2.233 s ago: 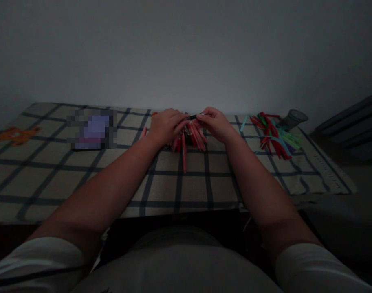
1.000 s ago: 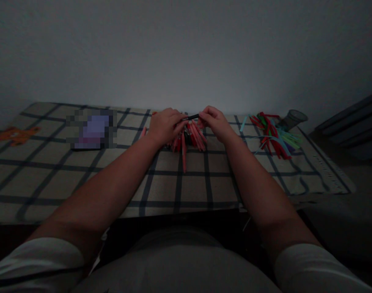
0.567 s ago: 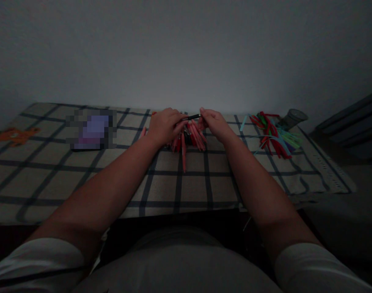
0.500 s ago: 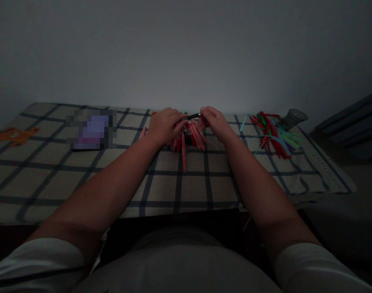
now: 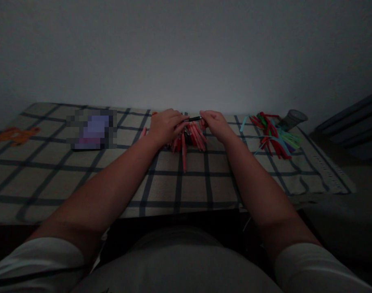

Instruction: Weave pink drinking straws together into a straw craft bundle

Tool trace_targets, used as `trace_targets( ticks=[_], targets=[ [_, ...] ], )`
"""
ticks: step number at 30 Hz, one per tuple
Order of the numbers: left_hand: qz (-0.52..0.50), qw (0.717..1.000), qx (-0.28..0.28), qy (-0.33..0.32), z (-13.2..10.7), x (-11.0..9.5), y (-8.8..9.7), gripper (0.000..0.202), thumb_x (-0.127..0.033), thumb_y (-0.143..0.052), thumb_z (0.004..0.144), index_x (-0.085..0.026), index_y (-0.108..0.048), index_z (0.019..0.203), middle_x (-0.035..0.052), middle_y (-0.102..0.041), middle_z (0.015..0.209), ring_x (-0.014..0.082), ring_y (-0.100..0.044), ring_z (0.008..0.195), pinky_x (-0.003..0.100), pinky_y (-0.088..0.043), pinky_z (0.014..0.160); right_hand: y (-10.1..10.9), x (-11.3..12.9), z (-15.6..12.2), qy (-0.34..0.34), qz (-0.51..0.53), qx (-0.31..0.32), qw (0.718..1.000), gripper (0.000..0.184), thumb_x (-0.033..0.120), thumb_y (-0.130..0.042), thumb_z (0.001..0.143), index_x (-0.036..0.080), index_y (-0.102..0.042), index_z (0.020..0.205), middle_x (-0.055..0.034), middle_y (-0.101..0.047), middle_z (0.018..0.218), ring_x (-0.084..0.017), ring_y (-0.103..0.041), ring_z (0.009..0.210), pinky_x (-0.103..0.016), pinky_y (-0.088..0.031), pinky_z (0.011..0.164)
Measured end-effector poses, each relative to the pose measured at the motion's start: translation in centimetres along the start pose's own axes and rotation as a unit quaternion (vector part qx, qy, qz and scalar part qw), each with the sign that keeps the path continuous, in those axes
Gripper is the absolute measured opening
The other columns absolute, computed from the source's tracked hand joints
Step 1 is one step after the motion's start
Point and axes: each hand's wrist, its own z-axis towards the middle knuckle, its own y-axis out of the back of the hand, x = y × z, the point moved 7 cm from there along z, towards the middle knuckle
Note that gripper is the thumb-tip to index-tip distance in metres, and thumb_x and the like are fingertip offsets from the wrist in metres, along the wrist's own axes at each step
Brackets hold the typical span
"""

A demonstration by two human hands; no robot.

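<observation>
Your right hand (image 5: 215,125) has sunk a little since half a second ago, and its knuckles now sit lower and flatter, while your left hand (image 5: 165,127) has stayed where it was. Between the two you hold a thin dark rod (image 5: 193,119), nearly level, just above the table (image 5: 82,179). Your left hand is curled closed over the rod's left end. Your right hand pinches the right end between thumb and fingertips, with the other fingers folded in. Right under the rod lies a bundle of red strips (image 5: 188,140) on the checked cloth (image 5: 161,183), one strip pointing toward you. Off to the right sits a loose heap of red, green and blue strips (image 5: 274,136), with a grey cup (image 5: 293,118) lying just behind it. On the far left edge lies a small orange figure (image 5: 16,134).
</observation>
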Motion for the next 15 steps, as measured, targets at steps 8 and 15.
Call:
trace_targets(
  ticks=[8,15],
  targets=[
    [-0.008,1.0,-0.005,0.012,0.07,-0.01,0.12,0.051,-0.049,-0.053,0.123,-0.022,-0.09,0.144,0.0172,-0.091,0.124,0.0333,-0.081,0.119,0.046,-0.06,0.099,-0.11,0.83,-0.23,-0.026,-0.011,-0.008,1.0,0.077,0.096,-0.074,0.101,0.027,-0.057,0.072,0.0037,-0.056,0.063,-0.014,-0.054,0.062,-0.029,-0.051,0.067],
    [-0.007,1.0,-0.005,0.008,0.07,0.02,0.22,0.054,-0.05,-0.05,0.124,-0.021,-0.09,0.145,0.0175,-0.09,0.122,0.0336,-0.08,0.118,0.045,-0.059,0.096,0.03,0.49,-0.07,0.006,0.048,0.013,0.999,0.062,0.076,-0.088,0.103,0.027,-0.059,0.079,0.006,-0.059,0.068,-0.013,-0.052,0.063,-0.026,-0.049,0.066]
  ],
)
